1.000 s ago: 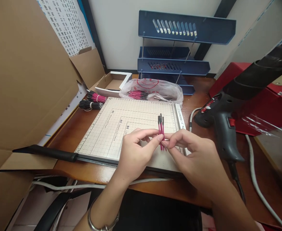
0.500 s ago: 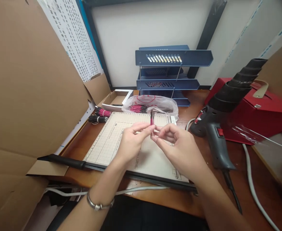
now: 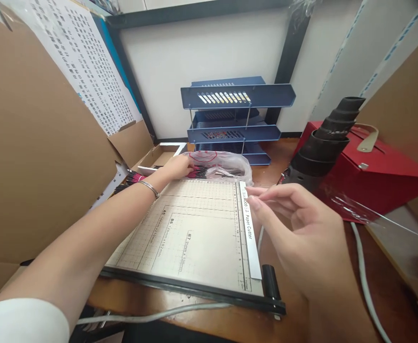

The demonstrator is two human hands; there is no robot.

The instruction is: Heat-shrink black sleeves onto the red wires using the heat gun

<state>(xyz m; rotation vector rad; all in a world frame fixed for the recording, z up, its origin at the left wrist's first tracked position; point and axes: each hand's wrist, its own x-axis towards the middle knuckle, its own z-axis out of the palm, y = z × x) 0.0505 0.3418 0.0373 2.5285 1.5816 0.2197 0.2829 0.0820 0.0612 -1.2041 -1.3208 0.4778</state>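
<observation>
My left hand reaches across the paper cutter to a clear plastic bag with red print. Its fingers are curled down onto pink and black wires in the bag; the fingertips are partly hidden. Over the white strip lettered "Paper Cutter" at the board's right edge is my right hand, thumb and forefinger brought together. Whatever may lie between those fingertips is too small to make out.
A blue tiered tray stands behind the bag. On the right are a black heat gun and a red box. At the left, pink and black wire bundles lie by an open carton. A grey cable crosses the front.
My hands have parted. The left moved from a small black and pink piece, held in both hands, to the bag; the right moved toward the cutter's right edge. The view has shifted.
</observation>
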